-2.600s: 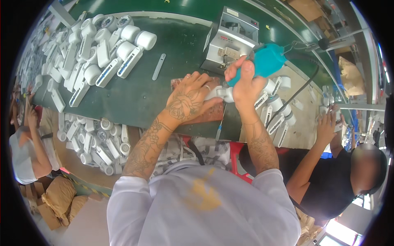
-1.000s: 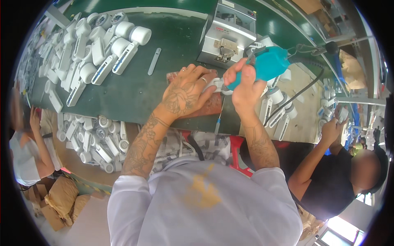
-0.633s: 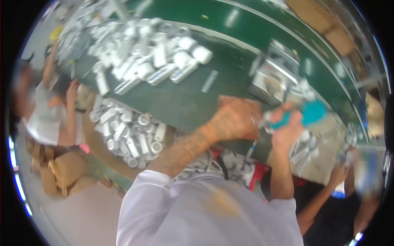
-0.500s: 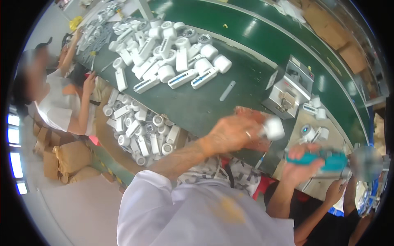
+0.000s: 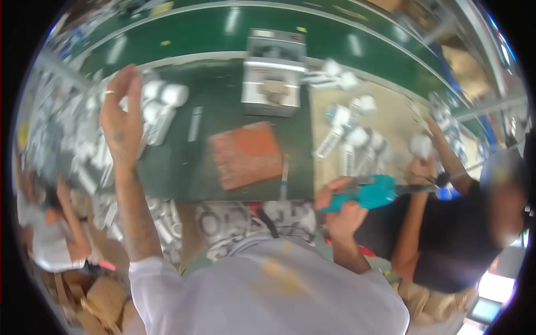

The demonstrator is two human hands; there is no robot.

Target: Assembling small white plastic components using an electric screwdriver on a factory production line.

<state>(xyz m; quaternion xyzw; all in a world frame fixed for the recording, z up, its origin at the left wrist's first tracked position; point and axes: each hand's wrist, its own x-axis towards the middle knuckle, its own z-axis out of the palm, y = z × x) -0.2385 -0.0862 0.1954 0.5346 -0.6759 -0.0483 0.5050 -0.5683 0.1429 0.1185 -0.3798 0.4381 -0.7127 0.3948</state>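
My left hand (image 5: 121, 114) is raised over the heap of white handheld fans (image 5: 159, 120) at the left of the table. Its fingers stretch out, somewhat blurred, and nothing shows in them. My right hand (image 5: 343, 215) is closed around a teal power screwdriver (image 5: 368, 192) just past the table's front edge. The tool lies roughly level, and its tip cannot be made out. Between my hands, a reddish-orange slab (image 5: 245, 153) rests on the green tabletop with nothing on it. A thin pen-like tool (image 5: 285, 176) lies beside the slab.
A silver-and-white box-shaped device (image 5: 273, 84) stands behind the slab. Several white fans (image 5: 357, 137) lie on a tan board (image 5: 399, 117) to the right. There a co-worker in black (image 5: 446, 234) handles a white fan. Another person (image 5: 53, 234) works at the left. A pale strip (image 5: 195, 124) lies near the heap.
The view has turned to the right. My left hand has left the slab, no longer holds the white fan, and has moved over to the heap. The screwdriver stays in my right hand.
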